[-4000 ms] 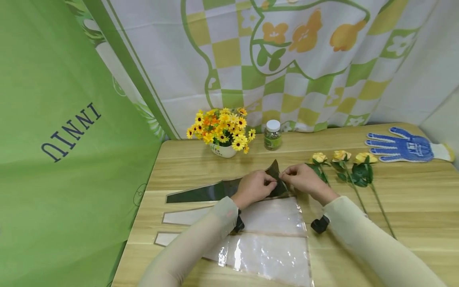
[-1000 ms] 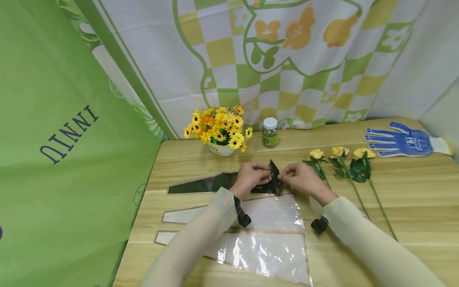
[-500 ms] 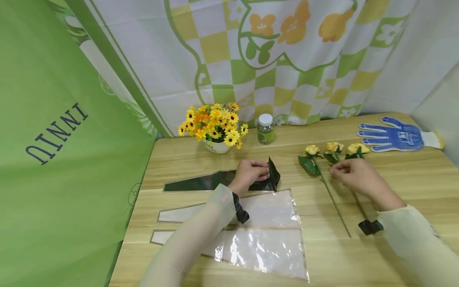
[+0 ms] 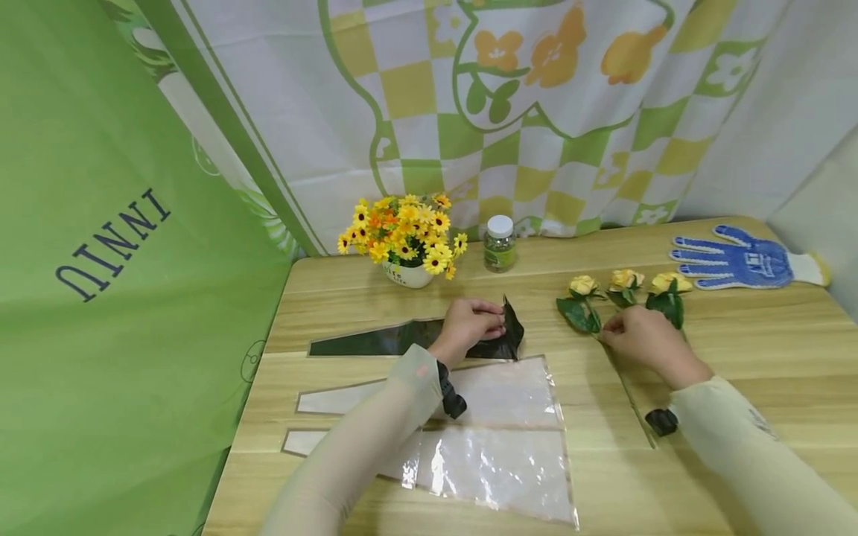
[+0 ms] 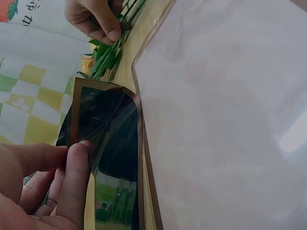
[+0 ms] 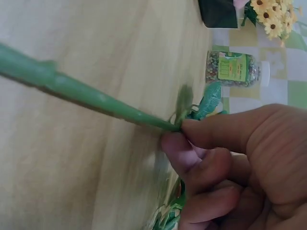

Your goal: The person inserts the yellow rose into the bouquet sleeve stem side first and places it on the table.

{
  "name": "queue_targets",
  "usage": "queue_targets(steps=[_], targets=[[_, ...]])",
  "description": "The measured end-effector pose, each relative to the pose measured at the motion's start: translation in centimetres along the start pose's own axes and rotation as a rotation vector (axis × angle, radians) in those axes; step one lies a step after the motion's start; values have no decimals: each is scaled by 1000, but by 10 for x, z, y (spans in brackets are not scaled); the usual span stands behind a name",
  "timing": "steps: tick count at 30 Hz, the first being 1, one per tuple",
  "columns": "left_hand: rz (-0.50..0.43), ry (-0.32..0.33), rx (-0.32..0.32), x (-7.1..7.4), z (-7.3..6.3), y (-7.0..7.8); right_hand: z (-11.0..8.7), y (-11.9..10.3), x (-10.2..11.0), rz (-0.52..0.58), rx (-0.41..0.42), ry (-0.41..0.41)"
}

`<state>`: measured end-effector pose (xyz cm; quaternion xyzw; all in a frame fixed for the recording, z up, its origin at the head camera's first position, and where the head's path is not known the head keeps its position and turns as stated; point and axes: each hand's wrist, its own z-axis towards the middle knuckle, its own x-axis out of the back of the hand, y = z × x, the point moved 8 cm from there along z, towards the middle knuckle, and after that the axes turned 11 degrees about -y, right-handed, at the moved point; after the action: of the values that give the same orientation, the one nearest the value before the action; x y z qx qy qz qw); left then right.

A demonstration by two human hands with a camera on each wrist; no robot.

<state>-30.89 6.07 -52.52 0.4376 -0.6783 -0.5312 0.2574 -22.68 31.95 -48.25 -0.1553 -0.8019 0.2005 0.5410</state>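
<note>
Dark wrapper [image 4: 382,341] on the counter [image 4: 348,305], narrow end to the left, wide end raised into a peak; left grip [image 4: 467,327] pinches it there between thumb and fingers

Right grip [image 4: 646,339] pinches the stem of the leftmost rose [image 4: 579,314], below its leaves; bloom and leaves lie to the right of the wrapper, apart from it

Progress, as judged: early. Done: wrapper's wide end lifted and held, one rose in hand. Not yet done: that rose and the wrapper are not brought together, and the middle rose [image 4: 625,281] and right rose [image 4: 669,284] lie outside any wrapper. Nearer the person, the upper pale wrapper [image 4: 512,391] and lower pale wrapper [image 4: 499,473] lie flat, with no rose seen in either

Farther out, at the back: flower pot [image 4: 407,275], jar [image 4: 500,246], blue glove [image 4: 751,259]

Hard to make out: whether the dark wrapper's mouth is parted, even in the left wrist view; whether the held stem is clear of the counter. Right hand and arm cover most of the other two stems; left sleeve [image 4: 362,439] crosses both pale wrappers, hiding their middles. Right wrist view shows the held stem close up, blurred, cut off at the edge
</note>
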Motion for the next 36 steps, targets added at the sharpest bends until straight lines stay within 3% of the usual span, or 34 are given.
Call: queue_targets(steps=[10,16,19,21,25,28,30,32,36], targets=[[9,-15,-8,0,-2,0,4,2,-9,86,-40,-94],[24,-15,-1,2,-5,1,2,-1,-9,311,-72,-143],[21,-24,-3,1,-6,2,-3,-3,2,521,-40,-91],[21,-30,-7,1,-7,2,-6,-6,12,752,11,-37],[24,-39,-9,1,-7,3,-12,-17,30,1297,191,24],[22,-35,-4,1,-7,3,-15,-30,38,1515,317,50],[17,-31,-2,1,-7,3,-17,-35,43,1517,348,127],[14,-27,-2,1,-6,3,-19,-37,46,1444,333,253],[1,-24,-3,-1,-6,4,-26,-37,52,1061,180,477]])
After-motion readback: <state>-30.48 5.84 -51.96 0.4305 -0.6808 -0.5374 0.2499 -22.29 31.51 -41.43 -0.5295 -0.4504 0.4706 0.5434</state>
